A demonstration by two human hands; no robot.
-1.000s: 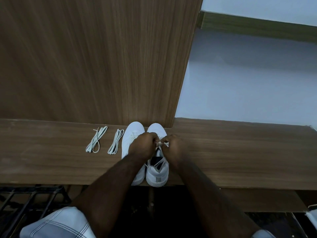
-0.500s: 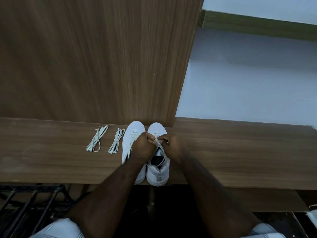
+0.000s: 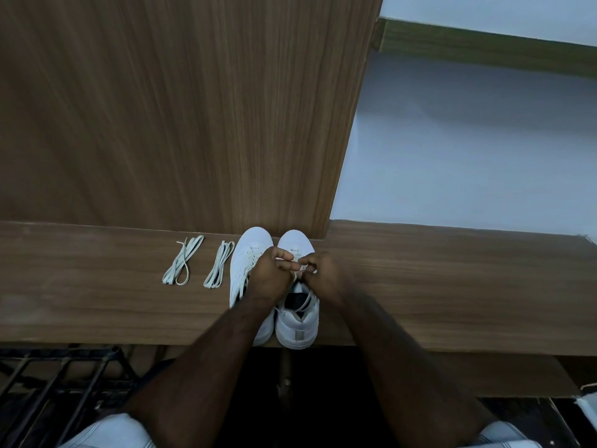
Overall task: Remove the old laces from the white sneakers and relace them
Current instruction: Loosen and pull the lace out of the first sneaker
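Left hand: the left hand [image 3: 270, 273] is curled over the front of the right-hand sneaker, fingers pinching a bit of lace [image 3: 295, 264] at the eyelets.
Right hand: the right hand [image 3: 323, 273] sits knuckle to knuckle with it, pinching the same lace from the other side.
Sneakers: the right-hand sneaker [image 3: 298, 324] lies directly under both hands, heel toward the person, tongue open and dark inside; the other sneaker [image 3: 247, 266] is just left of the left hand, touching its mate, partly hidden by the forearm.
Spare laces: two loose bundles of laces [image 3: 184, 264] [image 3: 219, 264] lie further left of the left hand, near the sneakers but apart from them, on the wooden shelf [image 3: 452, 286].
Stage: I'd judge the lace is being worked through the upper eyelets of the right-hand sneaker; whether it is going out or in I cannot tell.
Handling: the lace looks flat, soft and light, likely to slip or twist, so take it near the stiff tip or just beside the eyelet. The sneaker seems light and may slide on the smooth wood unless steadied.
Change: compared with a second ago the hands have crept a little toward the toe and closed together; the sneakers and spare laces lie where they did.
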